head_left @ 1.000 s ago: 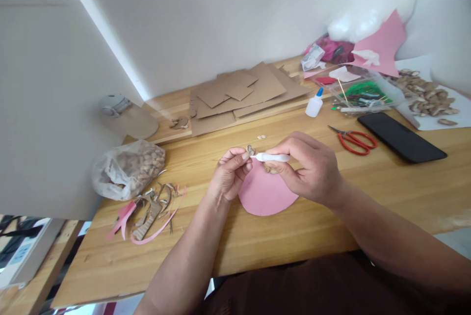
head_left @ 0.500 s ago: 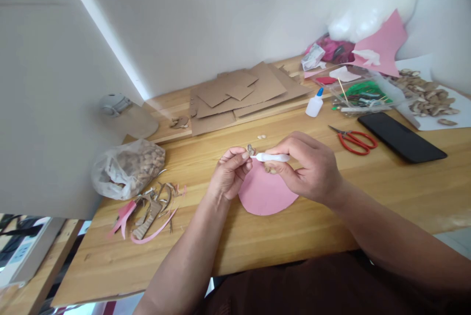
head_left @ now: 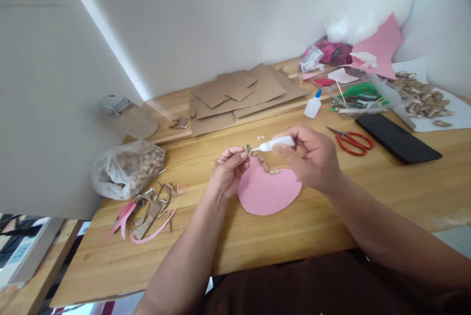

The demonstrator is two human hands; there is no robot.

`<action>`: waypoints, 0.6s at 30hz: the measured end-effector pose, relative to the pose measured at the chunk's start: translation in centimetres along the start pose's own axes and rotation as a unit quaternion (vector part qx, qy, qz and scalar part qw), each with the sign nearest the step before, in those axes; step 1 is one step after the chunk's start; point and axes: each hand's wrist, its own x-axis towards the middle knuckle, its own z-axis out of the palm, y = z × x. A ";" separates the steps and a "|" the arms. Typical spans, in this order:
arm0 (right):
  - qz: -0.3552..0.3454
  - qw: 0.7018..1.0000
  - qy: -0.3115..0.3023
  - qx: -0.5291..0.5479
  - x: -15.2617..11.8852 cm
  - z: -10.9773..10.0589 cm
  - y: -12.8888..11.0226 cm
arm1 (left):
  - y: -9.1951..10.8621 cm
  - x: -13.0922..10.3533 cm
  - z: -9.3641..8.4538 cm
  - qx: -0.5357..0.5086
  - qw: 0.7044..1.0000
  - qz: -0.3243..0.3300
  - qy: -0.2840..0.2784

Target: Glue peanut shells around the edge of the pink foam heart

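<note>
Between the fingertips of my left hand (head_left: 230, 170) is a small peanut shell piece (head_left: 248, 149), held above the tip of a pink paper cutout (head_left: 268, 195). My right hand (head_left: 312, 158) grips a white glue bottle (head_left: 275, 144), its thin nozzle pointing left at the shell. Whether the nozzle touches the shell I cannot tell. Several peanut shells (head_left: 264, 164) lie in a curved row along the cutout's upper edge. Part of the cutout's left side is hidden by my left hand. Two pale bits (head_left: 261, 137) sit on the table just beyond.
Red-handled scissors (head_left: 353, 142), a black phone (head_left: 397, 138) and a blue-capped glue bottle (head_left: 312, 105) lie to the right. Behind are cardboard sheets (head_left: 235, 94). A bag of peanuts (head_left: 128, 168) and paper scraps (head_left: 149, 217) are left. Shells (head_left: 423, 96) pile far right.
My right hand has lifted slightly and tilted the glue bottle, so its nozzle slopes down more. The row of shells on the pink cutout now shows. My left hand has barely moved.
</note>
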 end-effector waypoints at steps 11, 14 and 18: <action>0.493 0.768 0.044 0.406 2.9 0.5 4.1 | 1.2 -0.4 -1.0 0.216 0.970 0.100 0.048; 0.498 0.768 0.045 0.401 3.6 0.7 4.8 | 1.5 -1.2 -1.8 0.349 0.923 0.150 0.066; 0.477 0.790 0.053 0.381 4.7 0.6 5.6 | 0.9 -2.2 -2.7 0.483 0.853 0.177 0.092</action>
